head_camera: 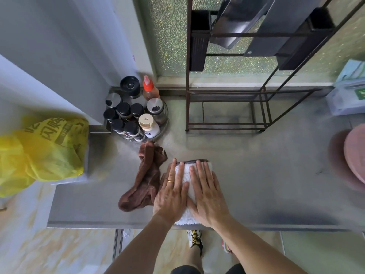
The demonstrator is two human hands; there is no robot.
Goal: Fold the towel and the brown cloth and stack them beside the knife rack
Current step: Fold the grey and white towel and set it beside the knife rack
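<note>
A white towel (186, 176) lies folded into a narrow block near the front edge of the steel counter (266, 184). Both my hands press flat on top of it with fingers spread: my left hand (172, 192) on its left half, my right hand (207, 192) on its right half. Neither hand grips anything. A brown cloth (145, 178) lies crumpled and unfolded just left of the towel, touching my left hand's side. The dark metal knife rack (227, 107) stands at the back of the counter, beyond the towel.
A round tray of spice jars and bottles (134, 113) sits at the back left, next to the brown cloth's far end. A yellow plastic bag (41, 153) rests at the left. Pink round lids (351, 157) lie at the right edge, a clear box (347, 97) behind them.
</note>
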